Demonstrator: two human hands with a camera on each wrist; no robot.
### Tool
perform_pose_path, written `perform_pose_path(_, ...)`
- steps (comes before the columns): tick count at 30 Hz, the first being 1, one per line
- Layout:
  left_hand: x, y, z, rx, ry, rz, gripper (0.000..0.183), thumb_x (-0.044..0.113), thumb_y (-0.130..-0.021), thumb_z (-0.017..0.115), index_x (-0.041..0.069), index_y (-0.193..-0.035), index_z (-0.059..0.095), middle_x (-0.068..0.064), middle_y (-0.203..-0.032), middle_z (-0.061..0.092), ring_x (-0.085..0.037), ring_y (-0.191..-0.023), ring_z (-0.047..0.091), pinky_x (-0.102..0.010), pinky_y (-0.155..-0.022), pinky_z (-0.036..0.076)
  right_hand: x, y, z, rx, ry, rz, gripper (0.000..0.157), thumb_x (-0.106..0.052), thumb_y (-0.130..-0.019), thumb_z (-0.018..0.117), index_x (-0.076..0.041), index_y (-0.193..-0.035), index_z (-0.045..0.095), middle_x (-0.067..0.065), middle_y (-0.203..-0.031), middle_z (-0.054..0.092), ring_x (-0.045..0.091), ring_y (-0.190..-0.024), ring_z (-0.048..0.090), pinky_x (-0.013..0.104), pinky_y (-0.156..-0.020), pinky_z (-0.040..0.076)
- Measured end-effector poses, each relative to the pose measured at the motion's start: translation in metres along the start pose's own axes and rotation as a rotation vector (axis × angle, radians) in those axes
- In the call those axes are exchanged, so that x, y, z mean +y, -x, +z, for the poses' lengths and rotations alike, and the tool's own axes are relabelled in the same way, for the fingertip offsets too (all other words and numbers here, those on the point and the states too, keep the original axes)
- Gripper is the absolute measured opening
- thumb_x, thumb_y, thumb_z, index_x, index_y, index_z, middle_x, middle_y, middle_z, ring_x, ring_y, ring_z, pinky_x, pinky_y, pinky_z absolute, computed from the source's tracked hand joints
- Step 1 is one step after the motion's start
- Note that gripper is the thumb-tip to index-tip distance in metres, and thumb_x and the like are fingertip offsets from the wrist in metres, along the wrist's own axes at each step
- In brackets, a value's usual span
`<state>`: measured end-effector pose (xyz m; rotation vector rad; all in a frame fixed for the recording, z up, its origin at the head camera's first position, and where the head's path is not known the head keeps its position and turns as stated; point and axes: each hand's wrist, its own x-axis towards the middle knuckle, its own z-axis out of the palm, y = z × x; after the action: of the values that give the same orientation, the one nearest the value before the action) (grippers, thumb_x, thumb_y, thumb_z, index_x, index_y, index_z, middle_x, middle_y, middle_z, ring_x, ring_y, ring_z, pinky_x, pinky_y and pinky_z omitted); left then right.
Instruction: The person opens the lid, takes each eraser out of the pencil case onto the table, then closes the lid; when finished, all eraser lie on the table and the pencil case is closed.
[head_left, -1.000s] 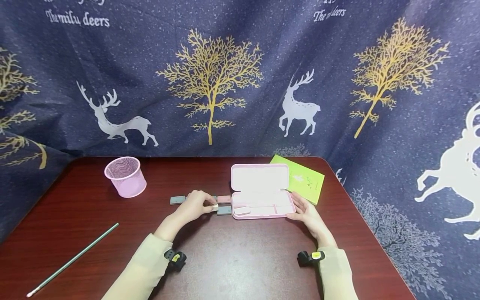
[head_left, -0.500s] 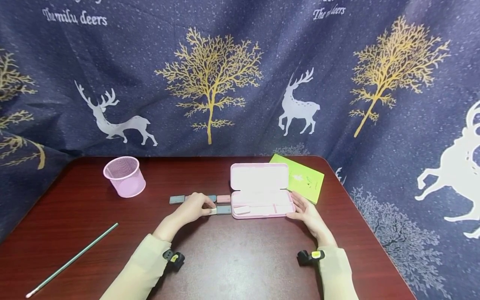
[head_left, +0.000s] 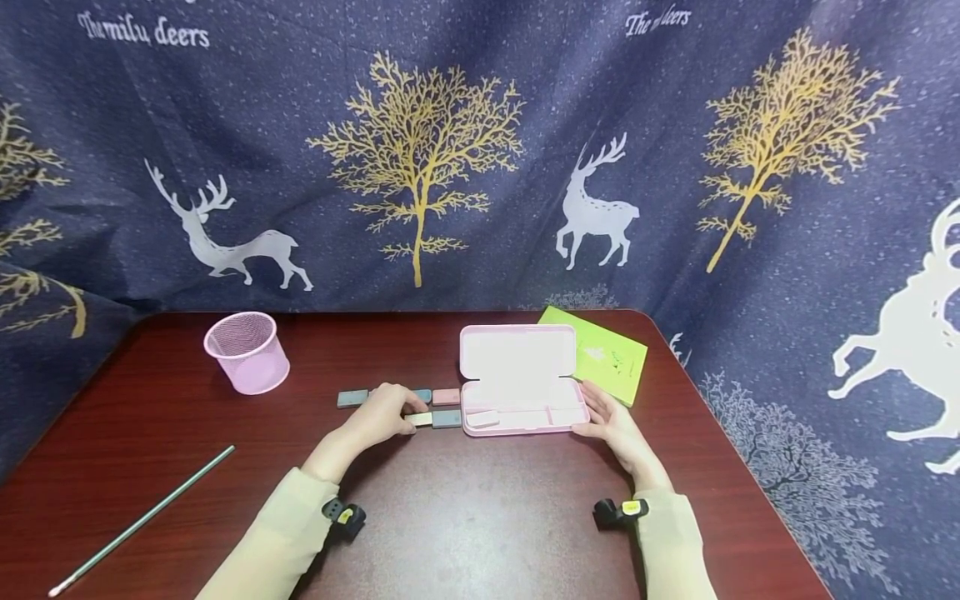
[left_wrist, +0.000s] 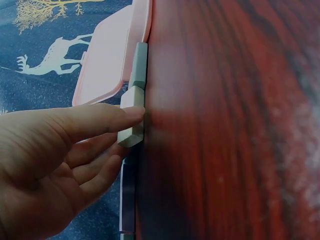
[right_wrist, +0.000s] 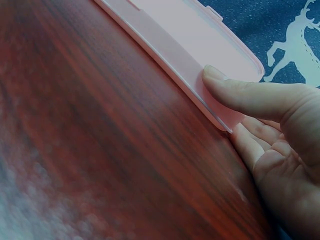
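My left hand (head_left: 382, 414) pinches a cream eraser (head_left: 422, 419) between thumb and fingers. In the left wrist view that eraser (left_wrist: 131, 137) stands end to end with a grey-blue eraser (left_wrist: 140, 65). Behind them in the head view lie a pink eraser (head_left: 446, 397) and a blue one (head_left: 423, 396), partly covered by the hand. Farther left is a grey-green eraser (head_left: 352, 399). The pink pencil case (head_left: 525, 423) lies with its lid up and a white eraser (head_left: 483, 419) inside. My right hand (head_left: 611, 425) grips its right end, thumb (right_wrist: 217, 80) over the rim, fingers outside.
A pink mesh pen cup (head_left: 251, 358) stands at the back left. A green pencil (head_left: 150, 517) lies slantwise at the left front. Behind the case's right side rests a lime-green booklet (head_left: 618, 354). A dark patterned cloth (head_left: 480, 167) hangs behind the table.
The cream eraser has come down and slightly left with my left hand, from overlapping the grey-blue eraser's left end to lying in line with it. My right hand keeps its hold on the case.
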<state>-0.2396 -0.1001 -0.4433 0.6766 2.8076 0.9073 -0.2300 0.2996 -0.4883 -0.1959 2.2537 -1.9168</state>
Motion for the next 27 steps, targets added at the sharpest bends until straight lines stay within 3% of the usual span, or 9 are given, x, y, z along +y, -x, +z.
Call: perform_pose_path(27, -0.0035, 0.0019, 0.0014, 0.006, 0.001, -0.018, 0.025, -0.005, -0.078, 0.073, 0.0, -0.103, 0.074, -0.009, -0.094, 0.074, -0.018, -0.085, 0.068, -0.03, -0.071, 0.056, 0.0001, 0.0009, -0.0006, 0.0, -0.004, 0.002, 0.087, 0.006, -0.084, 0.068, 0.006, -0.153, 0.016, 0.026, -0.159, 0.019, 0.038, -0.148, 0.02, 0.014, -0.107, 0.033)
